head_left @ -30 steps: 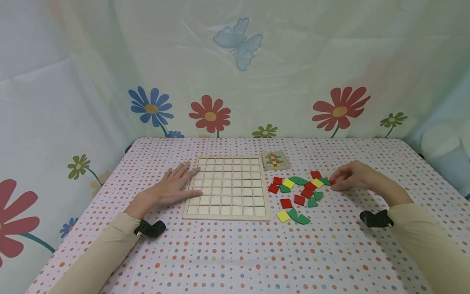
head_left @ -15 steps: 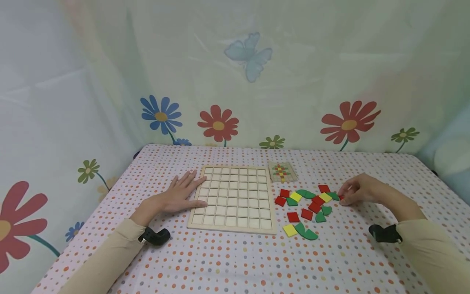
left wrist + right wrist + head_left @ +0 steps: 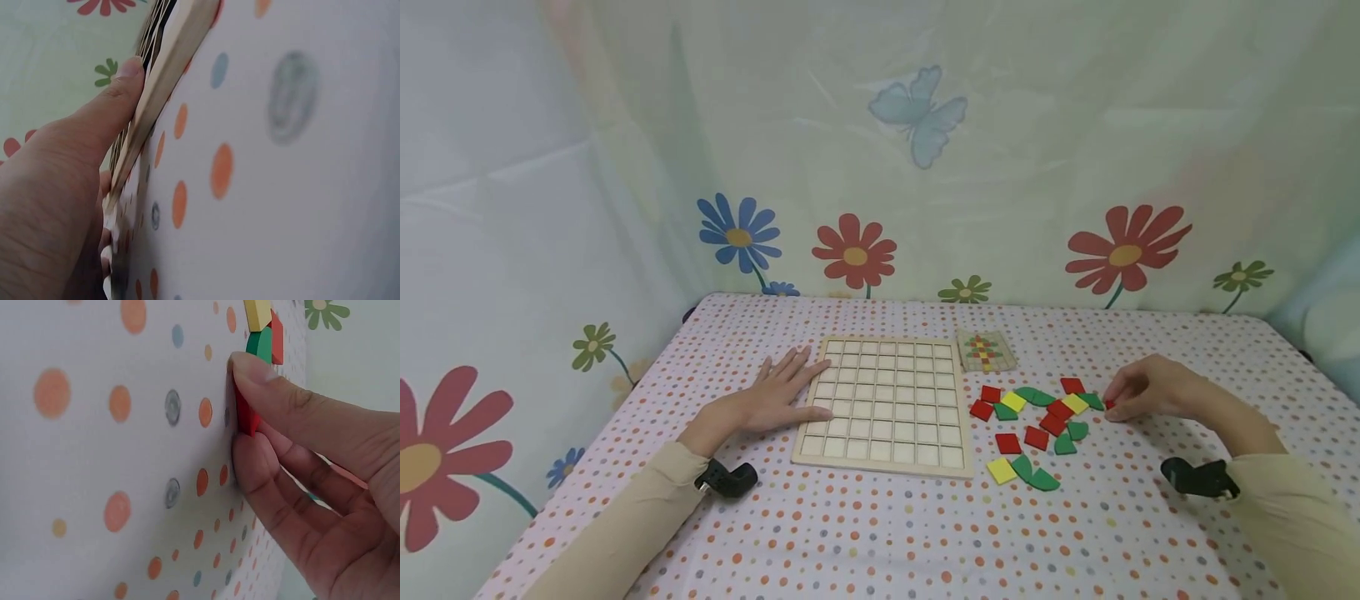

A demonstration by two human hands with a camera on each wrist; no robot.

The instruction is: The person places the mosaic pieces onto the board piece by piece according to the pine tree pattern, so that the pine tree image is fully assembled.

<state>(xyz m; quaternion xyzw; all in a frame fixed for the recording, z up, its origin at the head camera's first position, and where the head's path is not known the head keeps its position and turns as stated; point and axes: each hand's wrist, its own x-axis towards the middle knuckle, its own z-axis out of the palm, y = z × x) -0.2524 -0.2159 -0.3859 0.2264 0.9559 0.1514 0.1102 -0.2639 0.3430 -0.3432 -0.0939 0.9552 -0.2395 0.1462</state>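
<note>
My left hand (image 3: 772, 395) lies with fingers spread at the left edge of a wooden grid board (image 3: 883, 472). Its thumb and one fingertip rest on the board's rim, and the thumb shows on the frame in the left wrist view. At the right end of the scattered tiles, my right hand (image 3: 1157, 390) pinches a red tile (image 3: 245, 411) between thumb and fingertips, down at the tablecloth. A green quarter-round tile (image 3: 1091, 402) lies just left of those fingers. The board's square cells hold no tiles.
Several red squares (image 3: 1008, 443), yellow squares (image 3: 1000, 471) and green rounded pieces (image 3: 1043, 480) lie flat right of the board. A small pattern card (image 3: 1007, 361) sits behind them. The dotted tablecloth (image 3: 850, 533) ends at a printed curtain (image 3: 1037, 167).
The head view has shifted, so the whole scene sits lower and further right. Both hands keep their places on the table, the right still pinching the red tile.
</note>
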